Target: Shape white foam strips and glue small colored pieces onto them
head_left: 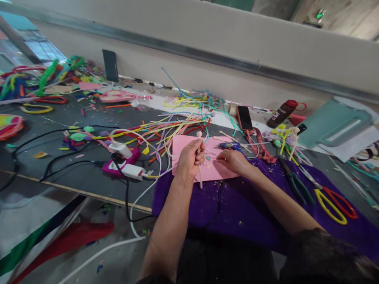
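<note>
My left hand (191,159) is closed round a pale fuzzy stem, a chenille stem (201,179) by its look. A small pale knob (199,134) tops it above my fingers, and its lower end hangs below my fist. Under both hands lies a pink sheet (183,144) with small cut bits on it. My right hand (232,161) is low over the sheet's right side, fingers curled together; whatever is between the fingertips is too small to make out. Just beyond it lies a blue-handled tool (230,146), perhaps a glue gun.
Dark-green-handled pliers (297,181) and red-and-yellow scissors (331,197) lie right on a purple cloth (213,209). A magenta power strip (130,157) with cables sits left. Behind are loose coloured stems (177,126), a phone (244,117) and a dark bottle (281,114).
</note>
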`<state>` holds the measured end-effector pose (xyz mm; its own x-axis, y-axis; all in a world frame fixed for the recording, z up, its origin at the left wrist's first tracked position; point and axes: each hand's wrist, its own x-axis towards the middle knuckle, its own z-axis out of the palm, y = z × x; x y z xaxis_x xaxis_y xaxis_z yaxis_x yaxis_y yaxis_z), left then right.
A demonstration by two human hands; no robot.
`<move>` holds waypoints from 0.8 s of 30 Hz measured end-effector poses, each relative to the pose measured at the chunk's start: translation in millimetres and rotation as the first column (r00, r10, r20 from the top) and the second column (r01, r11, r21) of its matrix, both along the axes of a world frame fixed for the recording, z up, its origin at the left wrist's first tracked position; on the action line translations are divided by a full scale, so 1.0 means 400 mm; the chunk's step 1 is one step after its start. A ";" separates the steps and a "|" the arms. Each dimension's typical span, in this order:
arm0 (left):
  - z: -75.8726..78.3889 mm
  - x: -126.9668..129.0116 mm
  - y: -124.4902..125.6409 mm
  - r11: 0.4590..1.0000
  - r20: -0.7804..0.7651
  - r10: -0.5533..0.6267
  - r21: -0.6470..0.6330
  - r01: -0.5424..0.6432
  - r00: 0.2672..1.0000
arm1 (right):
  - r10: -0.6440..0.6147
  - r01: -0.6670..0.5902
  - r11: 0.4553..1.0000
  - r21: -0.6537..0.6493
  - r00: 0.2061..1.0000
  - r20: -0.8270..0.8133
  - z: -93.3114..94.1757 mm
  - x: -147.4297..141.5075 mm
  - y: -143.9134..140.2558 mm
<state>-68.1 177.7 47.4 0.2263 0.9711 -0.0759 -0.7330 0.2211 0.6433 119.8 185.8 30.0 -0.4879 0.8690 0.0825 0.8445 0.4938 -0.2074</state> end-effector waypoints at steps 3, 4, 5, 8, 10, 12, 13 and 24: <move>0.002 0.005 -0.003 1.000 -0.016 -0.005 0.001 0.005 1.000 | 0.003 -0.003 1.000 -0.007 1.000 0.015 -0.019 -0.021 0.003; 0.002 0.007 -0.004 1.000 -0.024 -0.004 0.002 0.004 1.000 | -0.006 0.006 1.000 -0.006 1.000 0.019 -0.025 -0.027 0.002; 0.002 0.008 -0.005 1.000 -0.034 -0.004 0.004 0.004 0.999 | -0.016 0.016 1.000 -0.004 1.000 0.020 -0.029 -0.033 0.001; 0.000 0.015 -0.007 1.000 -0.076 0.004 0.019 -0.003 0.997 | -0.030 0.030 1.000 -0.005 1.000 -0.005 -0.026 -0.040 0.003; -0.004 0.020 -0.007 1.000 -0.114 0.002 0.015 0.000 0.993 | -0.021 0.021 1.000 -0.007 0.999 -0.039 -0.006 -0.035 0.011; -0.006 0.027 -0.007 1.000 -0.161 -0.011 -0.006 0.010 0.987 | 0.001 -0.009 0.998 -0.055 0.990 -0.139 0.022 -0.027 0.019; -0.007 0.030 -0.007 1.000 -0.185 -0.018 -0.019 0.014 0.983 | 0.009 -0.036 0.993 -0.108 0.970 -0.242 0.038 -0.022 0.023; -0.021 0.067 -0.015 0.996 -0.282 -0.034 -0.088 0.010 0.959 | -0.129 -0.189 0.925 -0.330 0.660 -0.740 0.103 -0.021 0.003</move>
<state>-41.1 171.7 39.0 0.2050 0.9533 -0.2218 -0.5183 0.2979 0.8016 111.6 187.0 71.1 -0.4260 0.8963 0.1230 0.3134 0.2738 -0.9093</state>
